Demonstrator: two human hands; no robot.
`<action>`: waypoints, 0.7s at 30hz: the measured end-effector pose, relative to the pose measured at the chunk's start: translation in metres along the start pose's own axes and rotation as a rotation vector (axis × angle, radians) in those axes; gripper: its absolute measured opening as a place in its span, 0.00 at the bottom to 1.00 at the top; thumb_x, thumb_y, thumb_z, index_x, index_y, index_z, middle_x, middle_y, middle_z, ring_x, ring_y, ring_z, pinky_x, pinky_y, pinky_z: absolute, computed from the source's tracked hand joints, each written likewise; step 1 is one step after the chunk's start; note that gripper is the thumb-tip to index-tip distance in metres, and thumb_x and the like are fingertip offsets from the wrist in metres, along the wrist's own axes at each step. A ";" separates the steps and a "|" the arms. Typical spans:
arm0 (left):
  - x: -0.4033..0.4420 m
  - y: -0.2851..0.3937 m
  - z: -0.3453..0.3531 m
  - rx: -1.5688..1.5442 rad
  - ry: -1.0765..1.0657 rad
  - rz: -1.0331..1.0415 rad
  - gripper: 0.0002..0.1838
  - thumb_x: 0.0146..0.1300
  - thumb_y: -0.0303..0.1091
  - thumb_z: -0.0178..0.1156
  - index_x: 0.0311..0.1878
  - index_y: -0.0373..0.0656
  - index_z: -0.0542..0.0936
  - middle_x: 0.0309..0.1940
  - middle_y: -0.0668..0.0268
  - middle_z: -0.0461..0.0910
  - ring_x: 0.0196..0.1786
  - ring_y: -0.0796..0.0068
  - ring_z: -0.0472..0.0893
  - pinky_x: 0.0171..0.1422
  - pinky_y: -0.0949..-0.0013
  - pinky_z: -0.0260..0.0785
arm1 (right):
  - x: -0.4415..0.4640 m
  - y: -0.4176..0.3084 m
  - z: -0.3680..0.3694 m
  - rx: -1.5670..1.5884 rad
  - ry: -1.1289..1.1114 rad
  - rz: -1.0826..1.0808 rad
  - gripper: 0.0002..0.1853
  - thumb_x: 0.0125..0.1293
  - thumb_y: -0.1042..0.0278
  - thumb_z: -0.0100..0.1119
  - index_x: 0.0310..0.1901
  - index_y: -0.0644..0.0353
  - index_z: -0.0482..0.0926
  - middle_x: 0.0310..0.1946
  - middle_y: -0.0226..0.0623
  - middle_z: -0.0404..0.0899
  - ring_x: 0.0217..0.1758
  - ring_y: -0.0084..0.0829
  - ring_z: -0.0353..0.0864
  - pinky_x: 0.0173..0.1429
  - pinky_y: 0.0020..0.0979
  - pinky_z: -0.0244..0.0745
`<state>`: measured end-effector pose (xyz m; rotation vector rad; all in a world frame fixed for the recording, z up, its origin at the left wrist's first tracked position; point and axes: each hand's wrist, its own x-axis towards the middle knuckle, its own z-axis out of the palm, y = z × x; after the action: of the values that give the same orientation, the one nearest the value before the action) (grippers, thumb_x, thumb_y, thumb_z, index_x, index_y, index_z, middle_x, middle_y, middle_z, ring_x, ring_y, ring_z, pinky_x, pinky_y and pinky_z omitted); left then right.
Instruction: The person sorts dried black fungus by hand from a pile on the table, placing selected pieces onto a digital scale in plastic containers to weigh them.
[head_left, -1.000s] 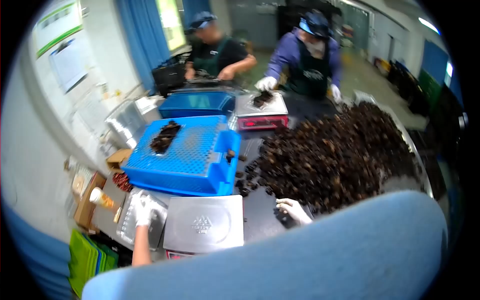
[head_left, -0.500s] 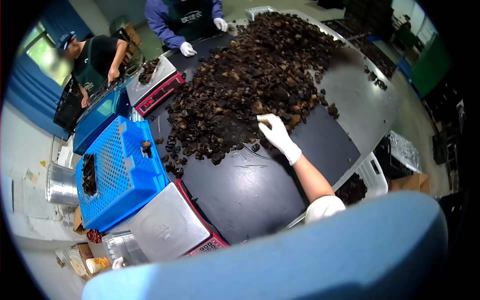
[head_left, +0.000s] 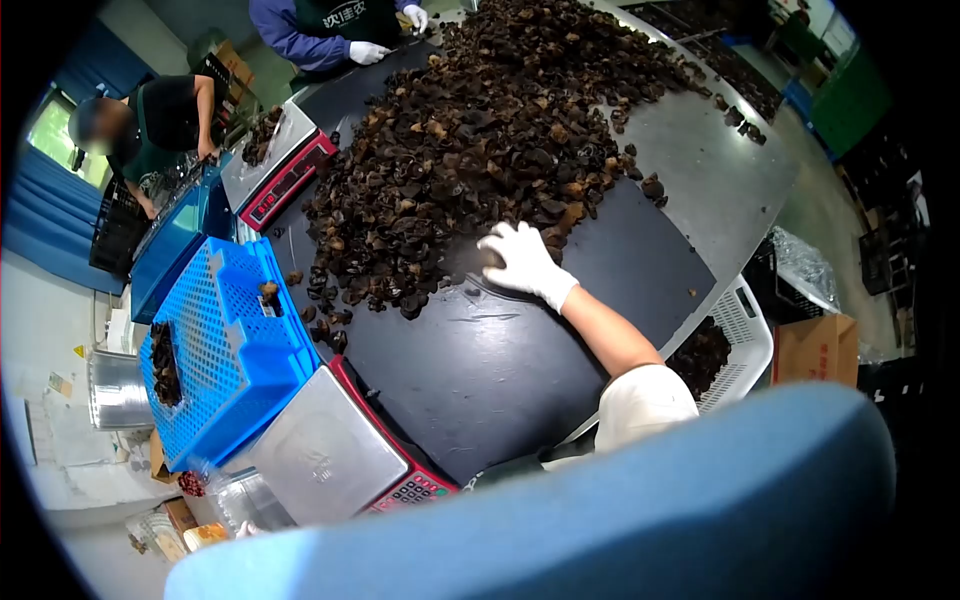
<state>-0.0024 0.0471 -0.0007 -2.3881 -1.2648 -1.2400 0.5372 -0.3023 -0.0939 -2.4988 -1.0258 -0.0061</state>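
Observation:
My right hand (head_left: 525, 264), in a white glove, reaches to the near edge of a large heap of dark dried pieces (head_left: 480, 150). Its fingers are spread and I see nothing held in them. Only a small gloved part of my left hand (head_left: 247, 529) shows at the bottom left, beside clear plastic trays (head_left: 252, 500); what it holds is hidden. Between the hands lies a red scale with a bare metal plate (head_left: 325, 450). An upturned blue crate (head_left: 210, 340) carries a small tray of dark pieces (head_left: 165, 365).
A second red scale (head_left: 270, 180) bears dark pieces. Across the table are a person in purple sleeves (head_left: 300, 35) and a person in a dark apron (head_left: 155, 125) beside a blue bin (head_left: 185, 235). A white basket (head_left: 738, 345) and a cardboard box (head_left: 815, 350) stand at the right.
The view has swung right towards the heap. My right hand has come forward to the heap's edge and its fingers have spread. My left hand has slipped mostly out of view.

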 end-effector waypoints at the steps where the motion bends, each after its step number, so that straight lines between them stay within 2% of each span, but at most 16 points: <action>1: -0.006 0.013 0.001 -0.057 -0.038 0.012 0.19 0.61 0.27 0.60 0.56 0.36 0.73 0.52 0.51 0.73 0.58 0.51 0.72 0.65 0.54 0.63 | -0.014 -0.001 0.004 0.003 0.017 -0.071 0.25 0.51 0.50 0.63 0.52 0.47 0.79 0.53 0.37 0.74 0.53 0.44 0.70 0.56 0.44 0.66; 2: -0.014 0.027 0.001 -0.109 -0.076 0.021 0.20 0.61 0.27 0.60 0.56 0.36 0.73 0.52 0.51 0.72 0.58 0.51 0.72 0.66 0.54 0.63 | -0.027 -0.004 0.007 -0.051 0.073 -0.190 0.25 0.49 0.52 0.63 0.51 0.48 0.79 0.52 0.36 0.74 0.51 0.42 0.70 0.56 0.43 0.64; 3: -0.022 0.040 0.002 -0.160 -0.115 0.032 0.20 0.60 0.26 0.60 0.57 0.36 0.73 0.52 0.51 0.72 0.58 0.51 0.72 0.66 0.54 0.63 | -0.039 -0.011 0.007 -0.062 0.033 -0.260 0.27 0.48 0.52 0.64 0.52 0.48 0.79 0.51 0.36 0.74 0.48 0.41 0.71 0.55 0.42 0.64; 5: -0.039 0.063 0.000 -0.230 -0.186 0.051 0.21 0.60 0.26 0.60 0.57 0.36 0.73 0.53 0.51 0.72 0.59 0.51 0.71 0.67 0.54 0.62 | -0.062 -0.023 0.016 0.039 -0.033 -0.366 0.34 0.48 0.51 0.65 0.61 0.48 0.75 0.54 0.37 0.74 0.47 0.41 0.73 0.56 0.42 0.64; 7: -0.052 0.079 0.000 -0.280 -0.234 0.064 0.22 0.59 0.25 0.60 0.58 0.36 0.72 0.54 0.51 0.71 0.60 0.52 0.71 0.67 0.54 0.62 | -0.076 -0.040 0.009 0.154 -0.154 -0.326 0.37 0.50 0.53 0.64 0.65 0.49 0.72 0.60 0.40 0.73 0.54 0.43 0.73 0.60 0.44 0.64; 8: -0.055 0.085 0.000 -0.303 -0.249 0.071 0.22 0.59 0.25 0.60 0.59 0.36 0.72 0.54 0.51 0.71 0.60 0.52 0.71 0.68 0.54 0.62 | -0.077 -0.042 0.004 0.179 -0.131 -0.346 0.40 0.51 0.52 0.64 0.68 0.52 0.69 0.61 0.44 0.74 0.55 0.45 0.75 0.60 0.44 0.68; 9: -0.058 0.090 -0.002 -0.320 -0.260 0.079 0.23 0.59 0.24 0.60 0.59 0.36 0.72 0.54 0.51 0.71 0.60 0.52 0.71 0.68 0.54 0.61 | -0.067 -0.040 -0.003 0.419 -0.138 -0.332 0.38 0.53 0.55 0.63 0.68 0.56 0.69 0.61 0.48 0.74 0.56 0.48 0.77 0.57 0.43 0.72; 11: -0.057 0.099 -0.005 -0.356 -0.276 0.101 0.24 0.59 0.24 0.60 0.60 0.36 0.71 0.55 0.51 0.70 0.61 0.52 0.70 0.68 0.54 0.61 | -0.054 -0.030 -0.014 0.388 0.164 -0.262 0.35 0.55 0.58 0.62 0.66 0.59 0.69 0.59 0.50 0.76 0.55 0.49 0.79 0.55 0.42 0.76; 13: -0.054 0.111 -0.007 -0.392 -0.300 0.129 0.25 0.58 0.23 0.60 0.61 0.36 0.71 0.55 0.51 0.70 0.61 0.52 0.70 0.69 0.54 0.61 | -0.027 -0.001 -0.032 0.315 0.073 -0.031 0.31 0.58 0.57 0.61 0.64 0.59 0.72 0.61 0.49 0.74 0.58 0.47 0.76 0.59 0.42 0.72; 15: -0.052 0.128 -0.006 -0.451 -0.338 0.167 0.26 0.58 0.23 0.60 0.61 0.36 0.70 0.56 0.51 0.69 0.62 0.52 0.70 0.70 0.54 0.60 | -0.016 0.038 0.006 -0.046 0.413 0.103 0.30 0.58 0.50 0.61 0.61 0.55 0.74 0.63 0.46 0.71 0.63 0.48 0.70 0.64 0.47 0.65; 17: -0.051 0.159 0.001 -0.514 -0.407 0.229 0.27 0.57 0.22 0.60 0.62 0.36 0.70 0.57 0.51 0.69 0.63 0.53 0.69 0.70 0.54 0.60 | -0.016 0.044 0.025 -0.164 0.275 0.231 0.30 0.57 0.43 0.61 0.58 0.50 0.76 0.63 0.42 0.69 0.64 0.49 0.65 0.66 0.53 0.58; 18: -0.051 0.182 0.005 -0.539 -0.450 0.269 0.27 0.57 0.22 0.60 0.62 0.36 0.70 0.57 0.51 0.69 0.63 0.53 0.69 0.71 0.54 0.60 | -0.021 0.036 0.025 -0.152 0.210 0.187 0.30 0.54 0.40 0.62 0.57 0.47 0.77 0.60 0.40 0.70 0.62 0.51 0.65 0.63 0.54 0.59; 21: -0.062 0.237 0.032 -0.628 -0.635 0.342 0.26 0.57 0.25 0.64 0.61 0.37 0.72 0.59 0.49 0.69 0.63 0.50 0.69 0.70 0.53 0.60 | -0.033 0.003 0.006 -0.001 -0.153 0.099 0.32 0.53 0.41 0.62 0.58 0.47 0.77 0.56 0.40 0.72 0.59 0.44 0.68 0.63 0.49 0.59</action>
<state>0.1754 -0.1230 -0.0150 -3.4513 -0.5354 -0.8828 0.5146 -0.3244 -0.1061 -2.5801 -0.9588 0.2176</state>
